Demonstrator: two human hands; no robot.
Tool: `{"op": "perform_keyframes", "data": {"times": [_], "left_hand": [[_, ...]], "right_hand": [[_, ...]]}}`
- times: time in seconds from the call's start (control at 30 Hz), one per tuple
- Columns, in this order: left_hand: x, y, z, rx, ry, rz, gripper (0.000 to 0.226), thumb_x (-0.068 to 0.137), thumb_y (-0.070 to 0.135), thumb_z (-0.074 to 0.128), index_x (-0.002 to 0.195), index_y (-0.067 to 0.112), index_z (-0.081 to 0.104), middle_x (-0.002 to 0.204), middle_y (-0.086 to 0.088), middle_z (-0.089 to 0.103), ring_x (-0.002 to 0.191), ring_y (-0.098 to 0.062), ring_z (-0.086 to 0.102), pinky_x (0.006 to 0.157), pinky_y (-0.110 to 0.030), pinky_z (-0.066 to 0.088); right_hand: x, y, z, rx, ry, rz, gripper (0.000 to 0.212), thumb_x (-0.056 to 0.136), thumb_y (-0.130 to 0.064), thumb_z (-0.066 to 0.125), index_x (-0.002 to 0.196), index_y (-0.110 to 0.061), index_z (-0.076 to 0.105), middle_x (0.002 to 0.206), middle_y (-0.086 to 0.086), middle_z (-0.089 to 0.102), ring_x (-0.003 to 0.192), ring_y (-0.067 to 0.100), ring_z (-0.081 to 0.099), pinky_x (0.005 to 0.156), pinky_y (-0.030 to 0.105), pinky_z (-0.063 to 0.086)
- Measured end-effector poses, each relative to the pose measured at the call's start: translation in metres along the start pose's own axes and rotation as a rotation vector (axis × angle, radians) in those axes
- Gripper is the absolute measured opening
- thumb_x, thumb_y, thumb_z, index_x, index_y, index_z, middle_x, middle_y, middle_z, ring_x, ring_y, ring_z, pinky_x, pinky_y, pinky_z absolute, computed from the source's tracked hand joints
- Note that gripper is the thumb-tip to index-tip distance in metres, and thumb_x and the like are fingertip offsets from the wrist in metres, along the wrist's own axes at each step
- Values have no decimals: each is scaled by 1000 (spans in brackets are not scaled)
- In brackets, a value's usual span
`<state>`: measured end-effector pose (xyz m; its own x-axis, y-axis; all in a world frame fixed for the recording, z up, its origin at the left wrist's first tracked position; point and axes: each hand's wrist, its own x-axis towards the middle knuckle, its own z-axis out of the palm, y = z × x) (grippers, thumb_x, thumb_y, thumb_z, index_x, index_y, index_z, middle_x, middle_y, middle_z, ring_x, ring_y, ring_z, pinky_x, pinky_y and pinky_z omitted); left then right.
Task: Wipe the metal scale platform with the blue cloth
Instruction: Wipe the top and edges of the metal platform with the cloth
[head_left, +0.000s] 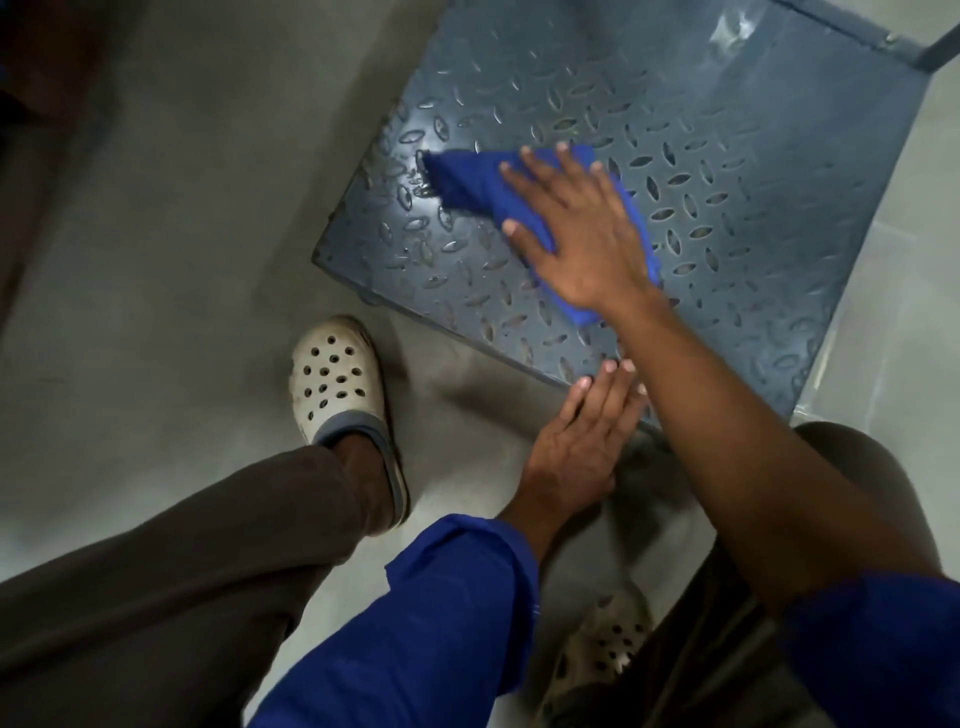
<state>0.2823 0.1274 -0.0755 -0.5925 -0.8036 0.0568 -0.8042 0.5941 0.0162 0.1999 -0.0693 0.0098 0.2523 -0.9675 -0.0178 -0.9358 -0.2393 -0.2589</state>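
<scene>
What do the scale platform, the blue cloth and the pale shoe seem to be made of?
Scale platform: likely steel tread plate, dark grey, with raised lozenge bumps and dull glare.
Blue cloth: soft woven fabric, matte, creased and bunched under the right hand.
Pale shoe: looks like moulded foam or rubber, off-white, with round holes and scuffs.

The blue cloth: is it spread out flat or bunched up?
Bunched up. The cloth lies in thick folds under the flat right hand on the platform, one crumpled end sticking out past the fingertips.
</scene>
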Motion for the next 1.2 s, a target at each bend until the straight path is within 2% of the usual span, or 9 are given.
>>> {"op": "perform_keyframes", "data": {"times": [0.07, 0.2, 0.27, 0.4, 0.5, 0.67, 0.87, 1.07, 1.2], "left_hand": [[-3, 5, 3, -27, -41, 28, 111, 81, 53, 77, 166, 1, 29, 169, -21, 30, 159, -40, 15, 134, -51, -11], [2, -12, -7, -149, -28, 94, 68, 63, 47, 95, 122, 16, 79, 126, 0, 77, 128, -17, 63, 125, -35, 29], [-1, -26, -3, -121, 96, 185, 85, 77, 38, 83, 150, 6, 52, 150, -15, 61, 147, -29, 43, 133, -41, 13], [-9, -45, -12, -140, 70, 192, 89, 94, 14, 46, 171, 8, 1, 179, -15, 9, 167, -30, 3, 136, -43, -2], [-18, -45, -13, -200, 82, 144, 84, 96, 6, 41, 171, 9, 4, 179, -15, 11, 167, -30, 6, 136, -45, 3], [-29, -54, -17, -228, 118, 122, 82, 92, 5, 44, 170, 5, 17, 177, -16, 21, 166, -31, 16, 136, -45, 4], [-45, -72, -24, -289, 49, -5, 93, 84, 8, 49, 170, 8, 14, 179, -9, 11, 167, -24, 7, 135, -45, -3], [-49, -79, -36, -326, 21, -146, 96, 82, 10, 54, 171, 11, 19, 180, -6, 11, 167, -21, 6, 135, -46, -1], [-52, -106, -33, -271, 47, -157, 92, 89, 4, 60, 171, 14, 20, 180, -3, 14, 167, -20, 8, 135, -47, 1]], "right_hand": [[5, -20, 2, -14, 57, 172, 63, 107, -61, 23, 165, -37, 23, 174, -6, 21, 163, 26, 9, 130, 56, 9], [-25, -66, 23, -48, -92, -302, 58, 108, -60, 28, 163, -41, 24, 172, -11, 25, 162, 22, 13, 130, 53, 11], [-17, -44, 15, -24, -122, -387, 59, 107, -65, 29, 163, -43, 25, 172, -14, 24, 162, 20, 13, 131, 52, 11], [10, 27, -8, 20, -14, -34, 62, 106, -68, 30, 163, -42, 28, 172, -10, 25, 162, 24, 13, 130, 55, 11], [-5, 13, -5, 23, 42, 150, 62, 106, -65, 30, 163, -40, 27, 173, -10, 23, 162, 24, 11, 130, 55, 10], [-27, 3, -1, 5, -97, -302, 57, 109, -62, 36, 162, -42, 30, 171, -15, 24, 161, 14, 9, 131, 50, 11], [18, 38, -11, 8, 32, 76, 61, 107, -64, 31, 163, -41, 28, 172, -9, 26, 162, 27, 14, 129, 57, 14], [-13, -12, 4, -16, -137, -457, 54, 111, -55, 35, 162, -40, 29, 172, -12, 25, 162, 20, 11, 132, 48, 7], [-2, 34, -7, 25, 38, 16, 56, 109, -58, 32, 163, -41, 29, 172, -10, 26, 162, 24, 15, 129, 57, 15]]}}
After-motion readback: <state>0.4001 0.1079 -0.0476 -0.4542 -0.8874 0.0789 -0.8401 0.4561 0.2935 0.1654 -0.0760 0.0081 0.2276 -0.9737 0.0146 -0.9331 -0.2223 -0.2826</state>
